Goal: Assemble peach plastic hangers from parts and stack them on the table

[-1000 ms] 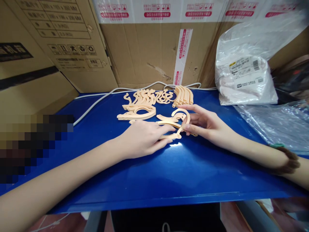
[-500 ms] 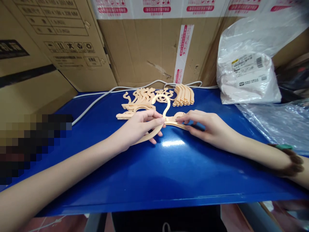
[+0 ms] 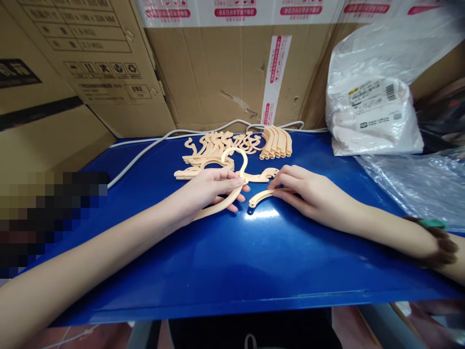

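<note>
My left hand (image 3: 221, 189) is closed around a cream plastic hanger hook (image 3: 242, 165) with a curved hanger arm (image 3: 218, 208) joined at its base. The thumb presses on the joint. Between the fingers and thumb of my right hand (image 3: 301, 186) is a separate curved hanger arm (image 3: 262, 196), its holed end pointing left toward the hook, with a gap between them. Behind both hands lies another flat cream piece (image 3: 259, 177) with a rounded, holed end. A stack of similar flat pieces (image 3: 187, 173) rests just beyond my left hand.
At the back of the blue table (image 3: 218, 271) lie a pile of loose hooks (image 3: 218, 143) and a bundle of curved arms (image 3: 278, 142). A white cable (image 3: 145, 154) runs behind them. Cardboard boxes (image 3: 218, 72) stand at the rear, and a white plastic bag (image 3: 374, 116) sits at right.
The right-hand arm has come away from the hook's base and moved right and nearer to me. My left hand has shifted slightly left with the hook and its joined arm.
</note>
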A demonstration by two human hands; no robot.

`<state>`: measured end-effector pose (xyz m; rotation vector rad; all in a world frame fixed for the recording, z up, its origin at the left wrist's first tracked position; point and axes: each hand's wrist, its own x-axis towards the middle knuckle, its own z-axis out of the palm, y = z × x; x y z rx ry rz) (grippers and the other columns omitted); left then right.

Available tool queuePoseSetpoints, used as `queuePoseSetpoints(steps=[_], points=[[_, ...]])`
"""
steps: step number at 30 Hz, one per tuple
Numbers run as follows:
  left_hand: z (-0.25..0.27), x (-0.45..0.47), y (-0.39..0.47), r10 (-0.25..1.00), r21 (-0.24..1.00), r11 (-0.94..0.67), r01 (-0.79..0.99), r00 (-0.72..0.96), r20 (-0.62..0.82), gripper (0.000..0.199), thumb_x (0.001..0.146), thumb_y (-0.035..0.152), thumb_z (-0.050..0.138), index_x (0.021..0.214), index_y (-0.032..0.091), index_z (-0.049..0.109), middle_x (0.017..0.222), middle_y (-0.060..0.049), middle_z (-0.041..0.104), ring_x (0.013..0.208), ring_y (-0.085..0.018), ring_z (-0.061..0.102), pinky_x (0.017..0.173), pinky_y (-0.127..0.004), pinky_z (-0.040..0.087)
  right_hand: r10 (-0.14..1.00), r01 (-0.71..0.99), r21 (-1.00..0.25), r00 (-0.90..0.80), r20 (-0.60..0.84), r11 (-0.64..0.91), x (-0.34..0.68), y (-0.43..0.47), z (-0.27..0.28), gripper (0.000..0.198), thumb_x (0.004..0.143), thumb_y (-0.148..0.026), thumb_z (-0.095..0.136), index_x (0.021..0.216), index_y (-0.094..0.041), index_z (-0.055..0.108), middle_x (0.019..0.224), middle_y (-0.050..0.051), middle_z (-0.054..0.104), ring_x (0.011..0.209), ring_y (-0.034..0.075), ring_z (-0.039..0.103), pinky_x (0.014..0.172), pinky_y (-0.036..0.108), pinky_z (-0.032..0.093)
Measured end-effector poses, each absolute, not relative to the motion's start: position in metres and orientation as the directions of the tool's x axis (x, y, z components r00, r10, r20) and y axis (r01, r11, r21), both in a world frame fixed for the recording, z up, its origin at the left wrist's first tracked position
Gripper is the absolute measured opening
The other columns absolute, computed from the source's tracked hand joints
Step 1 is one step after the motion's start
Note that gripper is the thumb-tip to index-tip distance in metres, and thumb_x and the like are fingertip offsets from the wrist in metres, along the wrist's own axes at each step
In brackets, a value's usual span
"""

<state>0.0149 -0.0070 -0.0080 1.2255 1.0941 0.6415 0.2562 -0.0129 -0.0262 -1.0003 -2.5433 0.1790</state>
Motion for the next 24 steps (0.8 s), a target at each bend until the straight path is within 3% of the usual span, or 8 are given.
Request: queuePoseSetpoints(steps=[5, 12, 18, 24], points=[[-0.009, 0.014, -0.006, 0.872, 0.959, 0.251, 0.135, 0.398, -0.284, 0.011, 0.086, 0.022, 0.065, 0.092, 0.013, 0.066, 0.081, -0.005, 0.069, 0.065, -0.011, 0.065, 0.054, -0.019, 0.057, 0.682, 0.596, -0.334, -0.662, 0.311, 0.731, 0.257, -0.013, -0.027, 0.012, 0.099, -0.024, 0.039, 0.096, -0.022, 0.050, 0.097, 0.007, 0.060, 0.088, 0.020, 0.057, 0.077, 0.032, 0.046], [-0.009, 0.014, -0.006, 0.859, 0.962, 0.241, 0.127, 0.433, -0.272, 0.015, 0.086, 0.024, 0.064, 0.095, 0.013, 0.069, 0.069, -0.002, 0.065, 0.058, -0.010, 0.062, 0.049, -0.018, 0.055, 0.680, 0.538, -0.441, -0.676, 0.283, 0.718, 0.258, -0.017, -0.025, 0.018, 0.099, -0.018, 0.031, 0.107, -0.023, 0.046, 0.098, 0.005, 0.063, 0.082, 0.017, 0.060, 0.073, 0.028, 0.046], [-0.009, 0.014, -0.006, 0.844, 0.962, 0.234, 0.139, 0.462, -0.272, 0.024, 0.082, 0.027, 0.067, 0.102, 0.014, 0.071, 0.066, -0.002, 0.064, 0.058, -0.012, 0.061, 0.045, -0.018, 0.053, 0.701, 0.574, -0.424, -0.665, 0.257, 0.700, 0.256, -0.024, -0.018, 0.028, 0.099, -0.042, 0.042, 0.109, -0.022, 0.059, 0.074, -0.001, 0.067, 0.061, 0.015, 0.061, 0.060, 0.025, 0.041], [-0.008, 0.013, -0.008, 0.810, 0.955, 0.282, 0.093, 0.510, -0.289, 0.024, 0.087, 0.023, 0.065, 0.108, 0.015, 0.072, 0.074, -0.004, 0.068, 0.062, -0.012, 0.065, 0.050, -0.019, 0.058, 0.669, 0.554, -0.393, -0.692, 0.272, 0.734, 0.256, -0.022, -0.019, 0.028, 0.097, -0.043, 0.049, 0.100, -0.021, 0.066, 0.086, 0.004, 0.071, 0.075, 0.018, 0.066, 0.066, 0.027, 0.044]])
